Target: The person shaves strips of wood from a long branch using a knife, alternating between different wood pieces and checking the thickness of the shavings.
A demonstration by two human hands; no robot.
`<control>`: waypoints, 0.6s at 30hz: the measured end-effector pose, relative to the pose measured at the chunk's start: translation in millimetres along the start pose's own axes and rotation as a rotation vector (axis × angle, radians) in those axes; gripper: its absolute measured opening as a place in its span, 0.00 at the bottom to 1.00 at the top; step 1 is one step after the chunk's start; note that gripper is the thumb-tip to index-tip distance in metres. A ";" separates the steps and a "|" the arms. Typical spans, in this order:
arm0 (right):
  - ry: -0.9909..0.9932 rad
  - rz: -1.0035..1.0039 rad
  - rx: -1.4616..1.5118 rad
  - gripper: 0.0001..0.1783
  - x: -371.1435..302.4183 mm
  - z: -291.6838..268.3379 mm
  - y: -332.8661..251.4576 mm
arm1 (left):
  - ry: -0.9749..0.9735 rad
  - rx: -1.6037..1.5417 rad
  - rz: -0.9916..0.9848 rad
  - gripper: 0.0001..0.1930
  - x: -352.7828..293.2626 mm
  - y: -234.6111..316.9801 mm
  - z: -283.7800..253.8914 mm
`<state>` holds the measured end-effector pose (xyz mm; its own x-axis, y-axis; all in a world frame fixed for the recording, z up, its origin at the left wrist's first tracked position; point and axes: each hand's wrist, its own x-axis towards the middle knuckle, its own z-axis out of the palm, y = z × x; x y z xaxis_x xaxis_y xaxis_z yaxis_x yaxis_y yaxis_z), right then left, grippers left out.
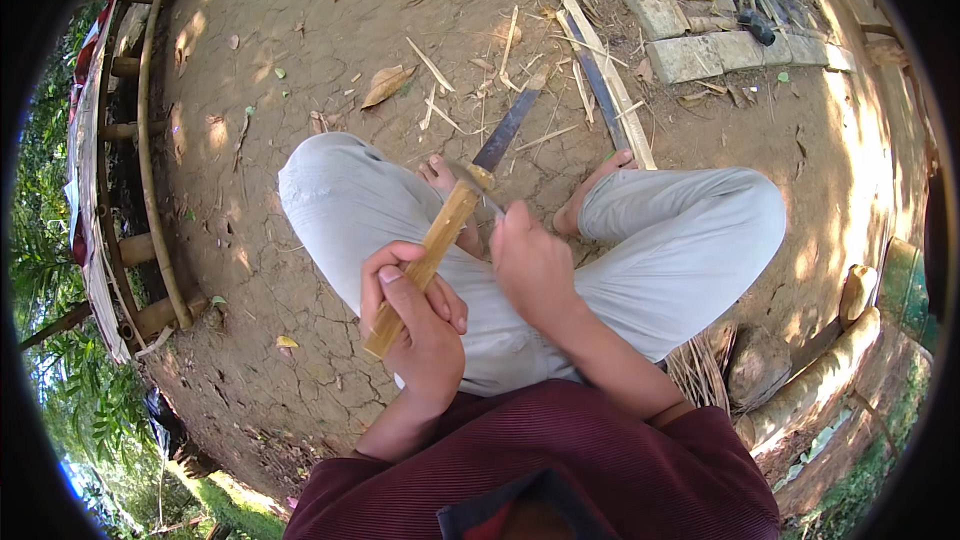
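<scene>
My left hand (415,310) is wrapped round the lower part of a squared wooden stick (440,240), which slants up and to the right in front of my lap. Closed, my right hand (533,260) grips a thin metal blade (485,192) that looks like a curved knife; its handle is hidden in my fist. The blade lies across the stick near its upper end. Just beyond that end, a dark machete blade (508,128) rests on the ground between my feet.
A second long dark blade (597,85) lies against a pale split wood strip (610,65) by my right foot. Wood shavings (430,65) and dry leaves (387,85) litter the cracked earth. Bricks (690,58) edge the far right; a bamboo frame (150,160) stands left; a stone (758,365) sits right.
</scene>
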<state>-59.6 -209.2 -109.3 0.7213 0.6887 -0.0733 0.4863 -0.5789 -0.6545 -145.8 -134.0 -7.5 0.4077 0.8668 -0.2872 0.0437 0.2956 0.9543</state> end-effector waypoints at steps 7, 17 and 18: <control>0.058 -0.225 0.119 0.08 -24.9 -10.7 -25.8 | -0.026 -0.012 -0.072 0.14 -7.5 -0.9 -3.9; -0.060 0.267 -0.190 0.12 25.7 39.8 68.1 | -0.157 0.158 -0.063 0.15 -15.2 2.7 -1.9; -0.059 0.267 -0.183 0.12 28.2 36.8 69.5 | -0.152 0.128 -0.061 0.14 -18.2 1.6 -0.8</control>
<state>-23.6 -213.9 -184.6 0.8082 0.5231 -0.2705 0.3684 -0.8074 -0.4608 -153.8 -149.0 -0.8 0.5332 0.7756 -0.3379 0.1839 0.2836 0.9412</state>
